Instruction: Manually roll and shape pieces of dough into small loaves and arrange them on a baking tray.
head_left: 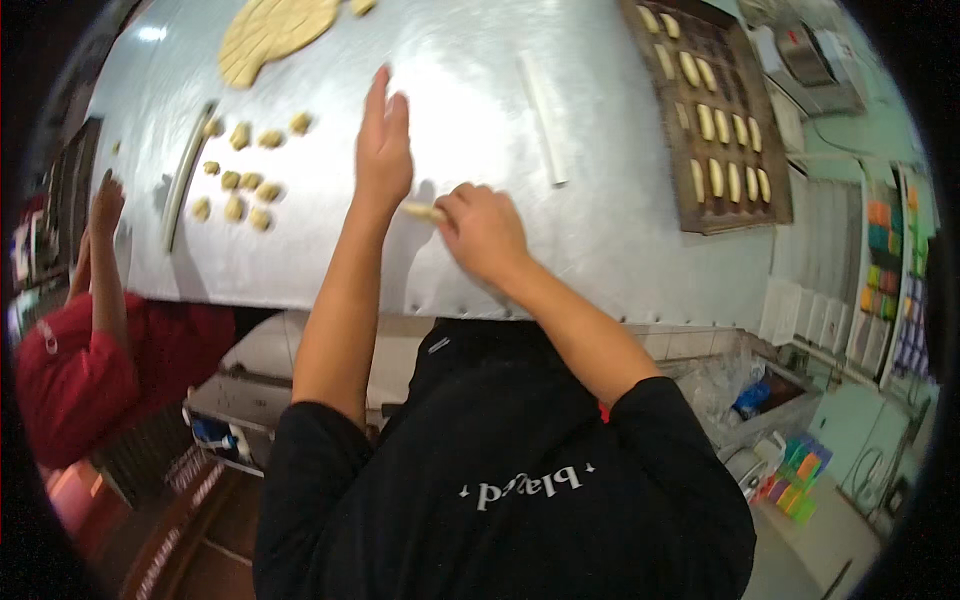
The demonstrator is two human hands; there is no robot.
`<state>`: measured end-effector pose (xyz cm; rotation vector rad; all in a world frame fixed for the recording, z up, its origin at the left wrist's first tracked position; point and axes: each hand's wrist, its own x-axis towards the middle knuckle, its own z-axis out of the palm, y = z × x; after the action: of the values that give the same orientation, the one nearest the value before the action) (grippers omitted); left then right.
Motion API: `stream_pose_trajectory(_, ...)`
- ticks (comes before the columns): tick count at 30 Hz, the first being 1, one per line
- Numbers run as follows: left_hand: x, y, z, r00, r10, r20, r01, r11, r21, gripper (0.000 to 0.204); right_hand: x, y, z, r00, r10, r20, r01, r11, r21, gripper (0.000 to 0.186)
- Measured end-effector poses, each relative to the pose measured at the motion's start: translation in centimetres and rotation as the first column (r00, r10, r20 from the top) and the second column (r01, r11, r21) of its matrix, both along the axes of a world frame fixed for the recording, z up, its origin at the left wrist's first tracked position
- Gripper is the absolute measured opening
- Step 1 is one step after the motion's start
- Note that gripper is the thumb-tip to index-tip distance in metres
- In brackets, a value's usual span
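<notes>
My right hand [487, 228] is closed, low over the metal table [620, 270], with its fingers on a short roll of dough [422, 211]. One end of the roll sticks out to the left of my fingertips. Just left of that, my left hand [385, 145] is held edge-on with its fingers stretched out and nothing in it. Several small lumps of dough [250, 180] lie loosely grouped to the left. At the far edge of view rests a large flat sheet of dough [275, 35] with lines across it.
A dark baking tray [715, 120] with several rows of dough strips sits at the right. A pale flat bar [545, 120] lies right of my hands, a long rod [188, 178] left of the lumps. A person in red [90, 370] stands at the left, one hand [105, 205] near the table's edge.
</notes>
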<state>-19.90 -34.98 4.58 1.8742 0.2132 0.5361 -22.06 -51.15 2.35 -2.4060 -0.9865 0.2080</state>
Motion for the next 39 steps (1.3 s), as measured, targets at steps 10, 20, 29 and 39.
stream_pose_trajectory(10, 0.0, -10.9, -5.1, 0.783, 0.381, -0.491, 0.111, 0.692, 0.714, 0.07, 25.5, -22.9, 9.4, 0.575, -0.795, 0.194, 0.424, 0.492, 0.76, 0.026)
stream_pose_trajectory(20, 0.5, -10.6, -5.1, 0.79, 0.402, -0.463, 0.109, 0.651, 0.751, 0.067, 41.3, -33.1, -3.9, 0.616, -0.749, 0.242, 0.755, 0.65, 0.089, 0.041)
stream_pose_trajectory(29, 0.1, -10.5, -5.0, 0.787, 0.417, -0.455, 0.089, 0.653, 0.752, 0.064, 43.3, -33.7, -3.2, 0.702, -0.653, 0.285, 0.709, 0.681, -0.185, 0.041)
stream_pose_trajectory(39, -0.7, -8.9, -5.4, 0.91, 0.329, -0.252, -0.226, 0.904, 0.364, 0.046, 13.6, -8.7, 2.2, 0.989, 0.014, -0.145, -0.016, 1.0, -0.008, 0.031)
